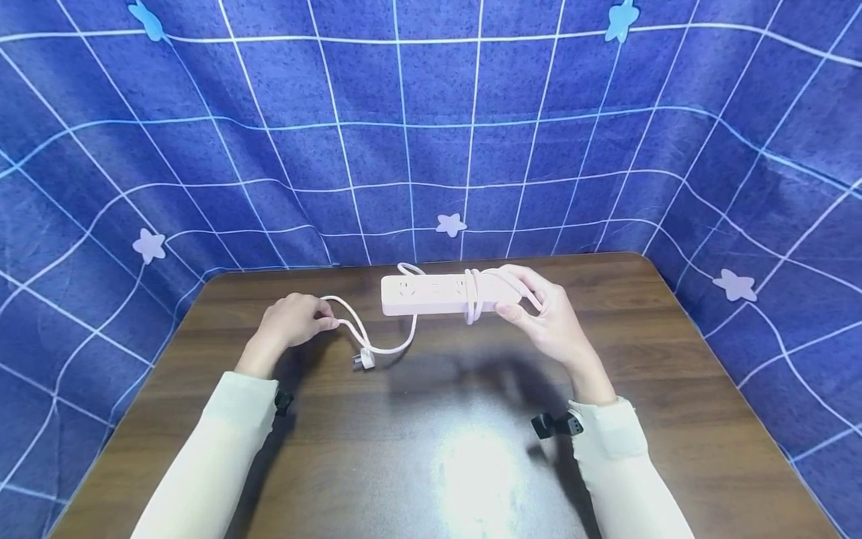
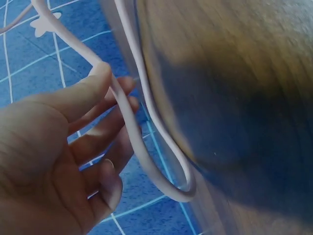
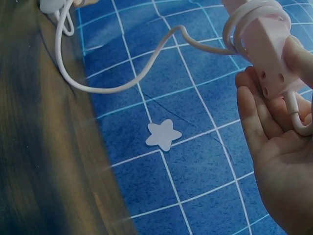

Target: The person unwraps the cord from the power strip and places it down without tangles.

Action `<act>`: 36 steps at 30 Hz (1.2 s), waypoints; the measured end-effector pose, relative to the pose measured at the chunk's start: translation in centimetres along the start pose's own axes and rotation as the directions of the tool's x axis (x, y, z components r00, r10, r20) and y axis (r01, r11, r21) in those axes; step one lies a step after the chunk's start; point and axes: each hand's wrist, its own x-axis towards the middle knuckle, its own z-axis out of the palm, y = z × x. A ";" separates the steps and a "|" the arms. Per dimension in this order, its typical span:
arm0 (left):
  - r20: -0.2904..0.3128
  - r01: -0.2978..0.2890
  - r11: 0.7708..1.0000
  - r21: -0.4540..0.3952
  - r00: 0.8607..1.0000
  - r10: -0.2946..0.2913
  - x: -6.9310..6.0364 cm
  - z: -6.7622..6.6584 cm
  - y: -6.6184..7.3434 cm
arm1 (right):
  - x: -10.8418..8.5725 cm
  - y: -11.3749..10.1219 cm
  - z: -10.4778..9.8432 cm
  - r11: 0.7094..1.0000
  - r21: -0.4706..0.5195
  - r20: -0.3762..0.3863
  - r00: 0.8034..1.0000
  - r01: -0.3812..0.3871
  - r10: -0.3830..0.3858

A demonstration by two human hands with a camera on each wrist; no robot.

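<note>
My right hand [image 1: 554, 318] grips a white power strip [image 1: 424, 298] by its right end, above the table. The strip's cord leaves that end, as the right wrist view shows, and winds round the strip [image 3: 274, 54] in a few turns. From there a loose length of cord [image 1: 400, 347] loops to the left. My left hand [image 1: 289, 323] pinches this cord between thumb and fingers; the left wrist view shows the cord [image 2: 131, 120] bending in a loop beyond the fingertips. Between the two hands, the plug [image 1: 366, 359] lies close to the table, prongs toward the left.
The brown wooden table [image 1: 377, 464] shows a bright glare near its front. A blue curtain [image 1: 431, 150] with white grid lines and star shapes encloses the back and both sides. Small black devices, one of them a wrist camera [image 1: 557, 425], sit at both cuffs.
</note>
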 end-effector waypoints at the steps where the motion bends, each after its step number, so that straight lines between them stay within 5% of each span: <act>1: -0.010 0.003 1.000 0.008 1.000 -0.002 0.0 0.0 -0.1 | 0.0 -0.1 0.0 1.000 0.008 0.004 1.000 -0.003 0.003; 11: 0.089 -0.016 1.000 -0.012 0.996 0.017 -0.4 -1.0 0.7 | 0.1 -0.4 0.0 1.000 0.027 0.024 1.000 -0.011 0.011; 16: -0.038 -0.042 0.997 -0.060 0.998 0.040 -0.1 -1.7 1.5 | 0.1 -0.3 0.1 1.000 0.024 0.022 1.000 -0.010 0.010; 19: -0.141 -0.075 0.987 -0.140 0.988 0.055 0.2 -1.9 2.0 | 0.2 -0.3 0.1 0.999 0.031 0.024 1.000 -0.012 0.012; 25: -0.272 -0.235 0.912 -0.336 0.951 0.146 1.2 -0.9 3.4 | 0.3 -0.2 0.1 0.999 0.050 0.035 0.999 -0.006 0.004; 29: -0.254 -0.290 0.873 -0.392 0.946 0.200 2.4 0.2 5.1 | 0.3 -0.3 0.0 0.998 0.061 0.033 0.999 0.008 -0.010; 36: -0.129 -0.321 0.857 -0.404 0.947 0.294 4.5 2.3 7.7 | 0.3 -0.2 -0.1 1.000 0.030 0.011 1.000 0.009 -0.009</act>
